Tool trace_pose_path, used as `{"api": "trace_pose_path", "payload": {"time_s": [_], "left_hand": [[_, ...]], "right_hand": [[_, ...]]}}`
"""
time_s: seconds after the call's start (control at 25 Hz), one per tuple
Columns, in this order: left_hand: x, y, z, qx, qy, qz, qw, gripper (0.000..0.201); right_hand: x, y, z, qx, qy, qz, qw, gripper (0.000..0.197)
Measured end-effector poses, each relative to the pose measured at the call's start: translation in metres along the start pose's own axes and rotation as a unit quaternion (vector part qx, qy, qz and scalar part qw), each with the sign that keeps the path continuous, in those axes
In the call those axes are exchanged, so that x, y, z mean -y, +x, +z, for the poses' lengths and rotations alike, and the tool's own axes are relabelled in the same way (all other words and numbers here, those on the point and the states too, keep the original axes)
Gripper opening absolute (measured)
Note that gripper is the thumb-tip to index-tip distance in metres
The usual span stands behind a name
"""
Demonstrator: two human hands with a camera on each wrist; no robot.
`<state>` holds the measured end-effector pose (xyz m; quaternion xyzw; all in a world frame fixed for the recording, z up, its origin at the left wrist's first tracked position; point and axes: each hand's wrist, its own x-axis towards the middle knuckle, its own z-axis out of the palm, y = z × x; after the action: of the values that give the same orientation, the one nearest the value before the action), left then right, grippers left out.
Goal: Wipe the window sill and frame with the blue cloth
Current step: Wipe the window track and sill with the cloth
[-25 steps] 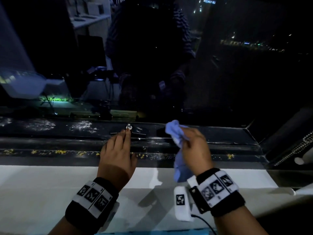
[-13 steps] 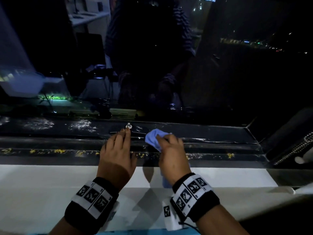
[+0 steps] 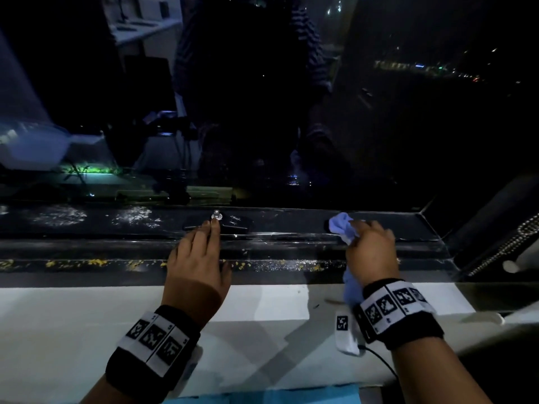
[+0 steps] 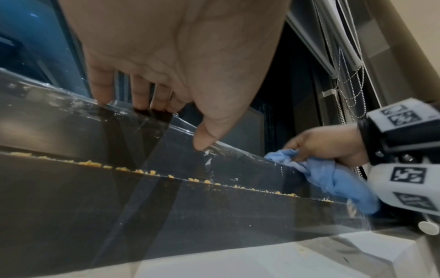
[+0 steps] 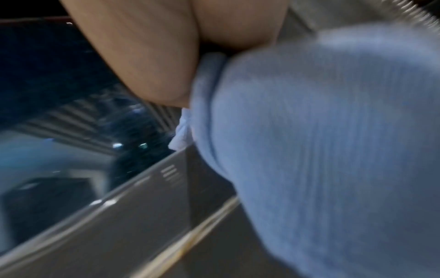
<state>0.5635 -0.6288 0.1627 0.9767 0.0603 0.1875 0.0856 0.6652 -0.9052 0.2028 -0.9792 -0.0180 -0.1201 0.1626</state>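
Bunched light-blue cloth [image 3: 339, 227] gripped in right hand [image 3: 372, 252], pressed on dark window frame rail [image 3: 291, 220], right of small metal knob [image 3: 216, 214]. Left hand [image 3: 198, 258] flat, fingers relaxed, bracing beside knob. Best wiped with firm, overlapping strokes.

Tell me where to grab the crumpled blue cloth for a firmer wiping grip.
Grip the crumpled blue cloth at its bunched front end on the dark window frame, coming from above. The right hand holds its middle; a loose tail hangs below the wrist.
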Motion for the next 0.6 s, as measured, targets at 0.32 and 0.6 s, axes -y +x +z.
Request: {"api": "trace_pose_path", "payload": {"time_s": [0.32,0.6], "left_hand": [[-0.002,0.000,-0.003,-0.005,0.002,0.002,1.000,0.078],[-0.002,0.000,-0.002,-0.005,0.003,-0.002,1.000,0.078]], "right_hand": [[0.068,-0.031,0.017,0.039,0.216,-0.126,0.968,0.034],[0.001,-0.013,-0.004,-0.039,0.058,0.055,0.996,0.046]]}}
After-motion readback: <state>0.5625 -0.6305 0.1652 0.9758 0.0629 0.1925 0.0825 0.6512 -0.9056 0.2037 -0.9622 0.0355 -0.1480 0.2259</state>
